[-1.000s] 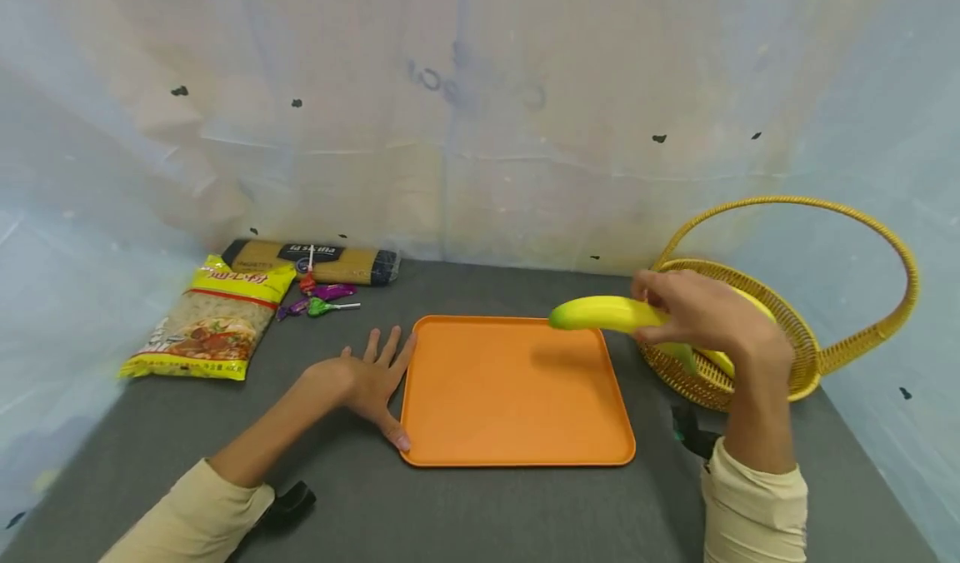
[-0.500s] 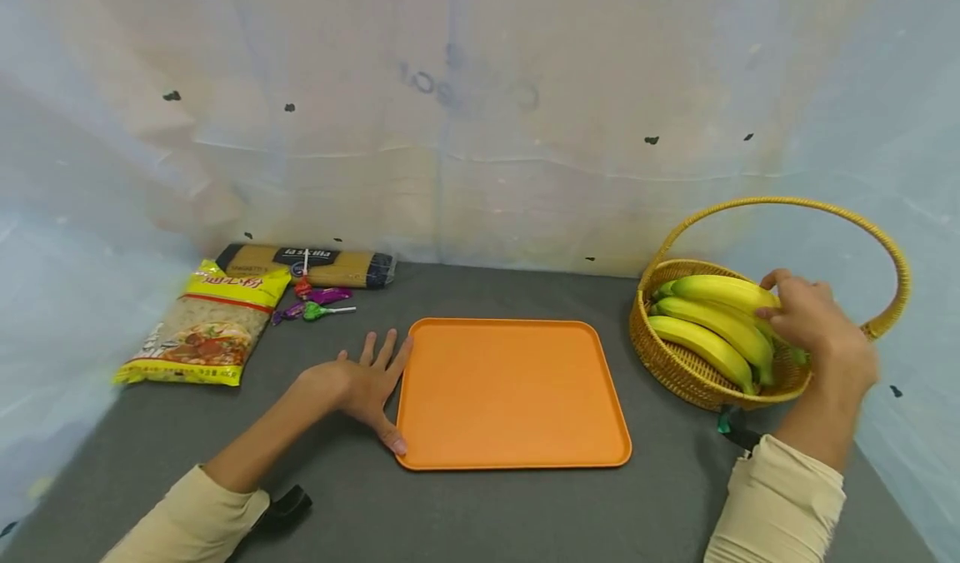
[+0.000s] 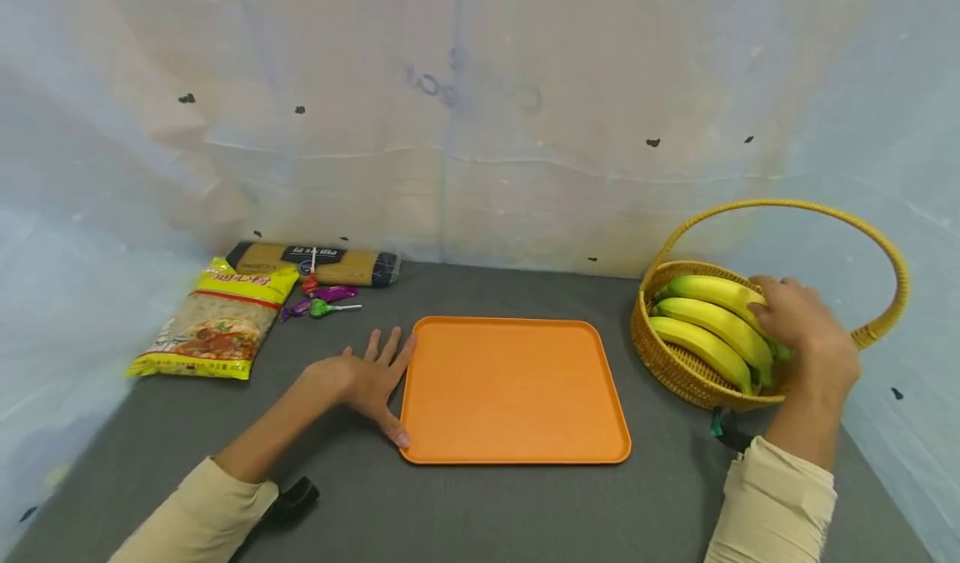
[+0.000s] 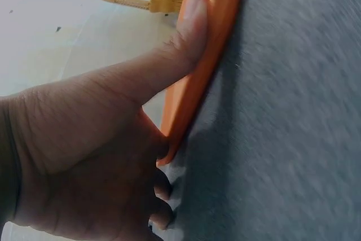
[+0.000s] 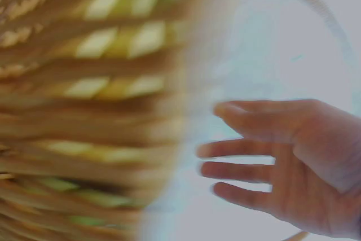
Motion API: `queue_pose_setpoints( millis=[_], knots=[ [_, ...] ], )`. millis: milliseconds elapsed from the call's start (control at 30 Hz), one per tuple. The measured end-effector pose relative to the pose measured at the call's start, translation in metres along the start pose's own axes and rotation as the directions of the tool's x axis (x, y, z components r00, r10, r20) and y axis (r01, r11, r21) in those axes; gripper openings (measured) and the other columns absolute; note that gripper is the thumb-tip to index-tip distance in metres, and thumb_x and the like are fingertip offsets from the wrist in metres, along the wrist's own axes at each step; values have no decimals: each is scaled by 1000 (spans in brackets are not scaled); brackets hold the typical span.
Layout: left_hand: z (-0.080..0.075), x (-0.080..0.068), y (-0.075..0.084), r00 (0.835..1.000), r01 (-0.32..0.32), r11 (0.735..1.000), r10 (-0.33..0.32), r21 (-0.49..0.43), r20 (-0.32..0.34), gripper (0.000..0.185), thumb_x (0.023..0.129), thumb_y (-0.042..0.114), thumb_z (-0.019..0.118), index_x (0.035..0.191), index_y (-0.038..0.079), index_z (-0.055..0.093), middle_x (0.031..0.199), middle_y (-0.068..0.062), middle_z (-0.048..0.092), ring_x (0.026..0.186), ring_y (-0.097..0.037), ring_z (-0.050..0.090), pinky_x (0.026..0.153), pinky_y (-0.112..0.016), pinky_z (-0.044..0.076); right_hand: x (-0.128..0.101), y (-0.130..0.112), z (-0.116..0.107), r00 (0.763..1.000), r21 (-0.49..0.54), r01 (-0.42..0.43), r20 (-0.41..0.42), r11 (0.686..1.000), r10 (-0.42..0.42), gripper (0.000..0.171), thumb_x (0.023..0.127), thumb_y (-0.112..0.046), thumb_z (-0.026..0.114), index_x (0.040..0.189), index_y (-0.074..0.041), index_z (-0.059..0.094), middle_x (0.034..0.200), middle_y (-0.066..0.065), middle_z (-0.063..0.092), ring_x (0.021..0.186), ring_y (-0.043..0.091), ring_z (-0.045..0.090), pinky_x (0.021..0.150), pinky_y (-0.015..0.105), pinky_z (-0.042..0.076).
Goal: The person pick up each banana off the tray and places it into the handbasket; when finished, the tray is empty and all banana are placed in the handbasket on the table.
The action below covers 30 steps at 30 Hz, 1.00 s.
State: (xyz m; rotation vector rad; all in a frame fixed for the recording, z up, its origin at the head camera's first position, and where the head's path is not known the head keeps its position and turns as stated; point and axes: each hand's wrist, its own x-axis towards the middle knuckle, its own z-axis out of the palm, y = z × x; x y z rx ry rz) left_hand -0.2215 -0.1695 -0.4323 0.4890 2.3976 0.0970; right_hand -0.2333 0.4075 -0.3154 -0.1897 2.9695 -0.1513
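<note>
My left hand (image 3: 363,386) lies with spread fingers along the left edge of the orange tray (image 3: 517,396). In the left wrist view, its thumb (image 4: 189,32) rests on the tray's rim. Several yellow bananas (image 3: 701,346) with greenish ends lie side by side in a woven basket (image 3: 693,388) at the right. Over the basket's right side is my right hand (image 3: 802,317), fingertips right at the end of the rearmost banana (image 3: 712,291). The right wrist view shows this hand (image 5: 304,162) with nearly straight fingers and nothing between them, facing the blurred basket wall (image 5: 113,134).
The basket's tall arched handle (image 3: 780,203) rises behind the right hand. At the back left lie a yellow food bag (image 3: 217,321), a spaghetti pack (image 3: 337,267), red (image 3: 310,285) and green (image 3: 321,307) lollipops and purple-wrapped candy (image 3: 337,293). A pale sheet (image 3: 525,130) hangs behind the table.
A second ago my right hand held a banana between tray and basket. That banana is now in the basket, my hand off to its right, slightly left of half a second ago. The left hand stays.
</note>
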Motion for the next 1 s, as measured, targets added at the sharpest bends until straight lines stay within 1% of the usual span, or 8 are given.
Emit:
queue_pose_setpoints(
  millis=[200,267,300,400,467,500,667,1000],
  knots=[
    [-60,-19,18,987,-159,985,156,-61,-48,120,90,64,72,170,13,-3,177,-20,6,162,-45,15,126,-68,21,-5,-93,-10,935,159,354,-44,922,-351,58,111,-27,54,159,1,38,157,30,45,141,51,46,111,68,40],
    [-83,-20,25,919,-290,957,283,15,-276,106,96,51,71,169,9,8,175,-20,19,159,-42,30,127,-62,28,6,-126,-11,908,140,418,-83,897,-410,62,110,-33,55,162,-5,36,162,24,42,147,47,42,115,68,37],
    [-94,-17,30,830,-353,932,352,81,-432,98,98,45,72,168,7,16,172,-21,27,157,-41,35,126,-61,30,14,-142,-11,901,100,428,-122,898,-416,65,109,-36,55,163,-7,34,164,24,40,149,46,39,117,68,34],
    [-116,-3,44,405,-351,893,417,283,-813,68,101,31,72,156,2,46,162,-22,45,151,-41,43,127,-61,30,45,-176,-7,847,-101,389,-352,916,-399,71,109,-41,55,165,-7,29,166,27,35,152,48,34,121,67,31],
    [-122,11,52,267,-298,909,372,291,-889,63,103,35,68,154,3,49,165,-23,40,157,-43,30,130,-65,18,65,-190,-1,786,-166,318,-504,933,-358,74,108,-43,56,165,-5,27,165,29,34,153,48,33,123,66,31],
    [-124,16,54,280,-267,925,342,269,-897,68,104,40,65,158,5,44,169,-22,32,161,-44,21,130,-66,12,73,-195,2,765,-179,287,-548,941,-337,77,108,-46,55,166,-5,25,166,29,32,154,48,32,124,65,29],
    [-123,26,54,564,-96,974,222,204,-795,98,100,71,48,170,23,-1,176,-16,-17,162,-43,-21,126,-71,-10,94,-211,13,869,-142,201,-431,969,-244,97,103,-65,49,170,-16,-1,176,23,0,164,45,1,129,68,8],
    [-124,17,53,618,-108,981,193,161,-762,99,99,72,48,170,24,-3,175,-11,-24,161,-37,-27,127,-68,-15,91,-221,16,942,-114,192,-257,975,-216,100,102,-71,43,167,-22,-16,175,19,-19,163,41,-18,129,68,-4]
  ],
)
